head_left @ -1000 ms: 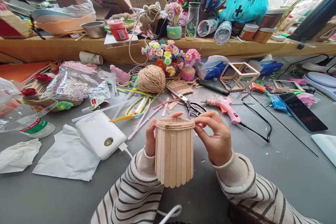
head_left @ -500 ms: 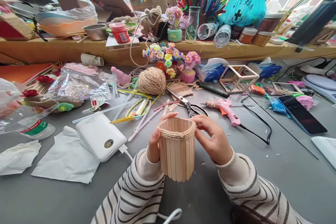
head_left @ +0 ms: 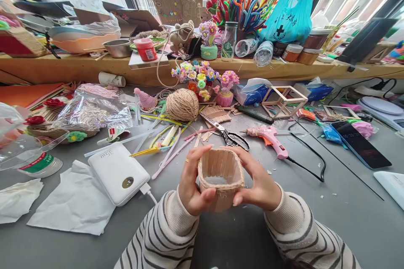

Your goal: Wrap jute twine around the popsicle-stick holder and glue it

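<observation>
Head view: left hand (head_left: 193, 185) and right hand (head_left: 257, 185) cup stick holder (head_left: 221, 172).

A stick cup (head_left: 221, 176), bound at its rim with twine, was held over the grey table (head_left: 331, 218) with its open mouth tipped toward the camera, so that its inside could be seen. It was gripped from both sides, the left hand (head_left: 193, 185) on one wall and the right hand (head_left: 259, 183) on the other, with both thumbs laid on the near rim. Just beyond it, scissors (head_left: 225, 133) and a pink glue gun (head_left: 268, 138) were laid on the table, a twine ball (head_left: 182, 105) was set farther back, and a white power bank (head_left: 118, 173) was placed to the left beside crumpled tissue (head_left: 72, 204).
</observation>
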`<state>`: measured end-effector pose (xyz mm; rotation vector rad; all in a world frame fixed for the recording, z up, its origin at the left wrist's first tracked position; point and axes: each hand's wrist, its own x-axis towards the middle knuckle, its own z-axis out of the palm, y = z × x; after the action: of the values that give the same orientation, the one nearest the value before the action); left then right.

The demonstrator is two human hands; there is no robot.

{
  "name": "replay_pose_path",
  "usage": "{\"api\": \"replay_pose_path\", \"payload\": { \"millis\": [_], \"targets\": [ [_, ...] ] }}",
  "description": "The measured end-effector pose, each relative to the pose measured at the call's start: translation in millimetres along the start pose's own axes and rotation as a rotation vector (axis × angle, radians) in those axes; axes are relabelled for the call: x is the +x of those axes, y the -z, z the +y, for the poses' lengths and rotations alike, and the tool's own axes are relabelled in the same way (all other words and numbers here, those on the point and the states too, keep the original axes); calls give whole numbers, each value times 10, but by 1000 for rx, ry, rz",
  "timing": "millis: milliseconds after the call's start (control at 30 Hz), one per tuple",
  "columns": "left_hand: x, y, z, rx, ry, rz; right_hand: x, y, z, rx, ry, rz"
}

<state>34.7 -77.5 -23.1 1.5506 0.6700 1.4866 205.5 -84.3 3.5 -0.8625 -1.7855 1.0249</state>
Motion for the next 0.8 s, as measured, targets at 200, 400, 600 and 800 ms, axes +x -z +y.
{"api": "replay_pose_path", "payload": {
  "millis": [200, 400, 600, 800],
  "targets": [
    [31, 1, 44, 235, -291, -89, -16, 85, 5, -33, 90, -27],
    [-42, 11, -18, 87, -81, -135, -51, 128, 103, 44, 54, -36],
    [-61, -13, 46, 90, -66, -134, -60, 176, 172, 139, 45, -117],
    [-68, -45, 148, 221, -246, -148, -92, 257, 73, 57, 80, -184]
  ]
}}
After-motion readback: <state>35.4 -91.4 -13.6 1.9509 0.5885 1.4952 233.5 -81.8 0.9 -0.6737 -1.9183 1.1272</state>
